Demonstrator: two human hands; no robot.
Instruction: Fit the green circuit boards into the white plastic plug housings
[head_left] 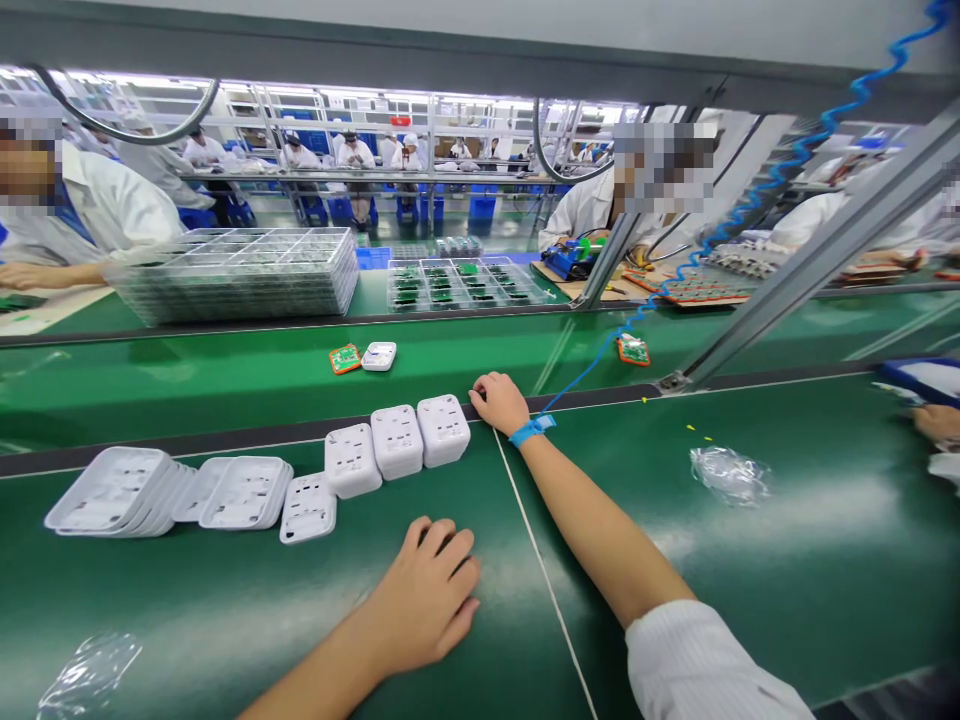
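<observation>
Left hand [433, 595] is low over the green table [652, 470], fingers loosely apart, nothing visible in them. White string [535, 545] runs to its right. Past that hand, white covers [397, 440] sit stacked in a row near the dark ledge [600, 396]. Right hand [501, 402] is curled at that ledge; can't tell if it's pinching anything. Looks like a reach to me; going further calls for minding the blue cord [801, 155]. Beyond, the belt [247, 380] has plenty of room around a white case [379, 356].
</observation>
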